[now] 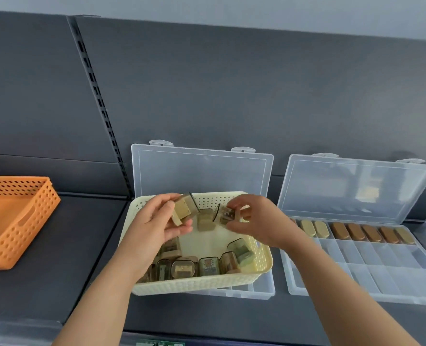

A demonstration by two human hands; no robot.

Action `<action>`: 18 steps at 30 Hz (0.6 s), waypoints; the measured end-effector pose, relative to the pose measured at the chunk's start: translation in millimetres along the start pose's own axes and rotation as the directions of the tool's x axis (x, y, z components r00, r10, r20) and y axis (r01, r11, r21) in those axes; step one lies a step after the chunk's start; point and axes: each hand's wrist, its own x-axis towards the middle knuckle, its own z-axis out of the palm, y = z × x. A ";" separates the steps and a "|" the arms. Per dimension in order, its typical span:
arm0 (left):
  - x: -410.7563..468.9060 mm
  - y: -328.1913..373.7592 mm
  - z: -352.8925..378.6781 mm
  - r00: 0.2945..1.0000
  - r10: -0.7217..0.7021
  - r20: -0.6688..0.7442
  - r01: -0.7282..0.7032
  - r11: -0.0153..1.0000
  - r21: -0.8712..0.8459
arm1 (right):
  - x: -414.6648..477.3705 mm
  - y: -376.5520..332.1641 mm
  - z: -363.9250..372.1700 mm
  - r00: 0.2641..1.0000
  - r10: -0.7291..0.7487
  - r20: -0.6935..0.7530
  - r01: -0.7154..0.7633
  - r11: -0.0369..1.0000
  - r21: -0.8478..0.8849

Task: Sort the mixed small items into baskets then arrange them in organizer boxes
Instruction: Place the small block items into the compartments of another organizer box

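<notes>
Head view: our left hand (pixel 157 222) curls round a tan case (pixel 182 209), and our right hand (pixel 259 218) pinches a clear case (pixel 225 215). Both are over the cream basket (pixel 202 282), parked on the open organizer box (pixel 261 292), presumably for short transfers.

A dark grey shelf (pixel 82 233) carries a clear organizer box (pixel 202 171), standing open at the middle. Well to the left of that box sits an orange perforated basket (pixel 32 233). Just to the box's right lies a second clear organizer box (pixel 394 270), its lid also up.
</notes>
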 end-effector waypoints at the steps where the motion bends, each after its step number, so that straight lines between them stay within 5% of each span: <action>1: 0.1 1.6 7.7 1.000 -0.005 0.022 0.006 0.998 -0.061 | -6.5 4.6 -9.2 0.999 0.017 -0.051 -0.012 0.994 0.105; 4: 1.6 2.0 40.7 0.990 0.032 0.135 -0.037 0.999 0.032 | -27.2 25.3 -35.2 0.977 0.096 -0.190 -0.038 0.956 0.290; 10: -1.5 -11.7 150.0 0.970 0.049 0.237 -0.129 0.934 0.334 | -68.7 93.5 -79.0 0.945 0.201 -0.257 -0.127 0.952 0.277; 18: 13.9 -67.1 237.6 0.983 0.140 0.123 -0.176 0.492 0.853 | -100.1 162.7 -102.8 0.930 0.246 -0.272 -0.191 0.958 0.212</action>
